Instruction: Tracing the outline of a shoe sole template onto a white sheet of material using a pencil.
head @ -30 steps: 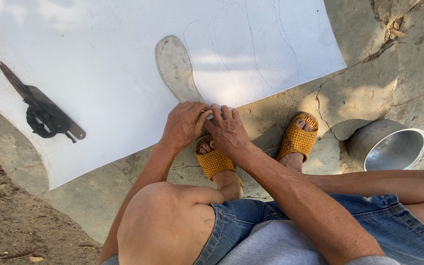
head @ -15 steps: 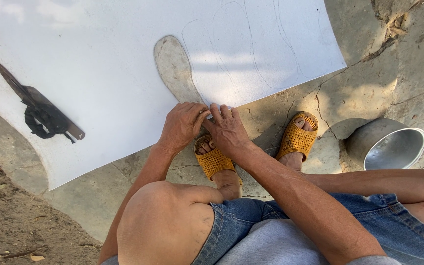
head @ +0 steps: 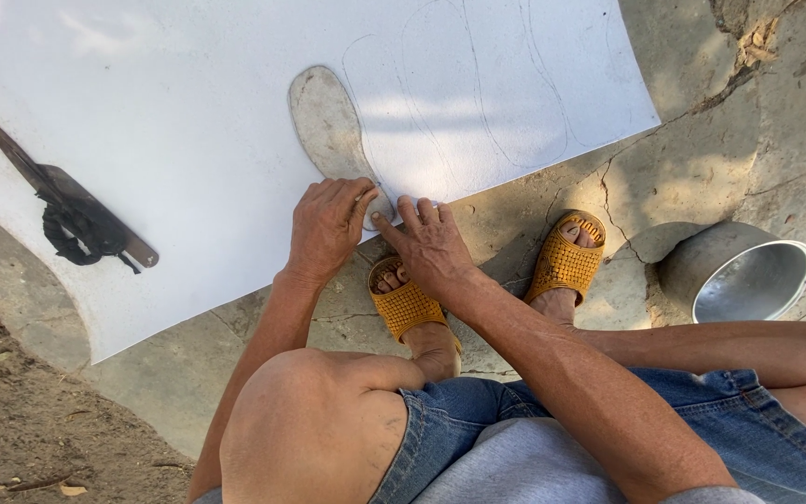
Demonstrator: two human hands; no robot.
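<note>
Cracked concrete floor (head: 683, 177) carries a white sheet (head: 188, 140). Left hand (head: 326, 229) presses fingers together on the grey sole template (head: 326, 126) at twelve o'clock; right hand (head: 426, 245) spreads beside it. Easing pressure could let the template slip, skewing the outline.

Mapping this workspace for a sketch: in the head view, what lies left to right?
Shears → sole template → left hand → right hand → metal pot.

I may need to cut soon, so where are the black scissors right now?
In the head view, the black scissors lie on the white sheet's left part, well left of the left hand and the grey sole template.
</note>
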